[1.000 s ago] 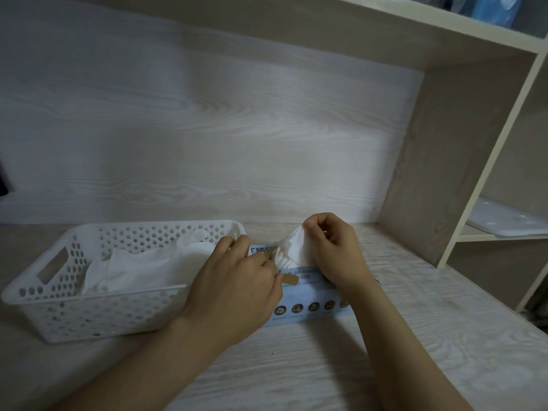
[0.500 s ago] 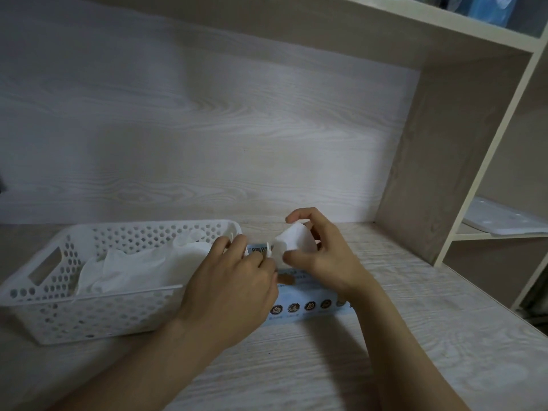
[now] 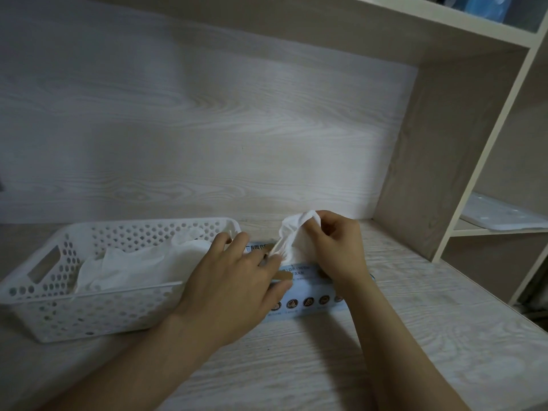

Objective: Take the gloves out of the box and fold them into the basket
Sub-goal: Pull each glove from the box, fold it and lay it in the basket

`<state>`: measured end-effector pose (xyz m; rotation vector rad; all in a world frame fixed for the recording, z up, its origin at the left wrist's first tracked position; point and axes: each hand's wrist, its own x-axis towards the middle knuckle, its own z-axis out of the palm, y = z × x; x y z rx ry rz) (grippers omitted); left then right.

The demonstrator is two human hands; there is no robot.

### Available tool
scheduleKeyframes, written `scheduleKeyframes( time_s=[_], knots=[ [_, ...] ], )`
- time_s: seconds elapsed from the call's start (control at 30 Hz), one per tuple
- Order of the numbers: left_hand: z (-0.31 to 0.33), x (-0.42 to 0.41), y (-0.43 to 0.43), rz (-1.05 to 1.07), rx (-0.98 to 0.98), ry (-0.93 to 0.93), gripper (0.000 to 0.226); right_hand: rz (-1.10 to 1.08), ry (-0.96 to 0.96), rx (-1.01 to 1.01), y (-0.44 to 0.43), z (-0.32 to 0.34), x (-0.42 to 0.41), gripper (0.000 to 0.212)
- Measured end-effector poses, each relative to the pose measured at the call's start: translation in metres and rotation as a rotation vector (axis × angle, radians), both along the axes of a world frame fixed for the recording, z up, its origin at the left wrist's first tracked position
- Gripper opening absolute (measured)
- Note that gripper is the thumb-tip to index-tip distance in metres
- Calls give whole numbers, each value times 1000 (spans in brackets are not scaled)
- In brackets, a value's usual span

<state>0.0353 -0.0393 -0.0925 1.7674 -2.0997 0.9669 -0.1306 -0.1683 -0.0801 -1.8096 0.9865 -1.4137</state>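
A light blue glove box (image 3: 308, 302) lies on the wooden desk, mostly covered by my hands. My right hand (image 3: 335, 247) pinches a thin white glove (image 3: 292, 235) and holds it above the box's opening, the glove's lower end still at the slot. My left hand (image 3: 234, 283) lies flat on the box's left part, fingers spread and pressing it down. To the left stands a white perforated basket (image 3: 89, 315) with several white gloves (image 3: 133, 265) lying in it.
A wooden side panel (image 3: 439, 161) of the shelf unit rises at the right. Beyond it a white flat object (image 3: 501, 215) lies on a lower shelf. A shelf board (image 3: 444, 28) runs overhead. Bare desk surface (image 3: 311, 366) lies in front of the box.
My right hand has lifted the glove higher out of the box, stretching it up from the slot. My left hand stays pressed on the box.
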Motion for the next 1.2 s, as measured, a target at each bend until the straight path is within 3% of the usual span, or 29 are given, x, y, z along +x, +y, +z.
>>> scheduleKeyframes(
  time_s=[0.2,0.6,0.8,0.9,1.03,1.1,1.13,1.2],
  knots=[
    [-1,2,-2,-5,22,-12,62,-86,-200,255,4,6,-1,35],
    [0,1,-1,-16,0,-10,62,-170,-482,166,0,4,6,26],
    [-4,3,-2,7,16,-9,70,-411,-767,188,-9,8,-11,29],
    [-4,2,-2,7,22,-4,72,-457,-772,155,-7,15,-21,23],
    [-4,0,1,8,-4,26,69,-286,-672,124,8,21,-7,18],
    [-4,-1,3,14,-24,52,68,-57,-684,194,18,25,0,9],
    [-3,-1,4,17,-46,70,67,41,-686,233,23,26,2,13],
    [1,-4,6,13,-120,133,62,152,-636,271,30,26,7,41]
  ],
)
